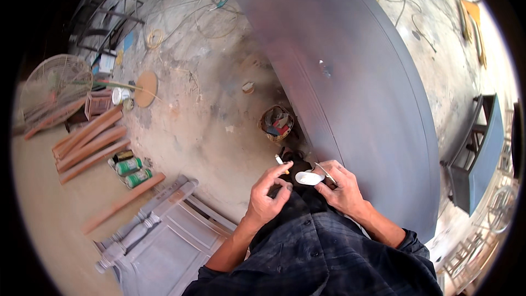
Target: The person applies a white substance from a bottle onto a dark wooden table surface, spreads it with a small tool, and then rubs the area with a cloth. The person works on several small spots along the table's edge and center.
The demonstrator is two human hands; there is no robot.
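Observation:
My left hand [267, 196] is closed, with a cigarette [281, 163] pinched between its fingers and pointing up. A little to the right, my right hand [344, 188] grips a small white oval piece, spoon-like in shape [310, 178]. A thin flat strip [325, 172] also sticks out from the fingers of that hand; its kind is too small to tell. Both hands are in front of my dark checked shirt, close together but apart. Beside and beyond my right hand stretches a long dark grey panel [361, 98] with a curved edge and a small pale mark on it.
Near the panel's left edge stands a basket [262, 126] of scraps. At lower left lies a grey panelled furniture piece [164, 252]. Wooden lengths [90, 145], green cans [138, 177] and a fan [57, 79] are at left. A grey-topped furniture piece [486, 159] stands at right.

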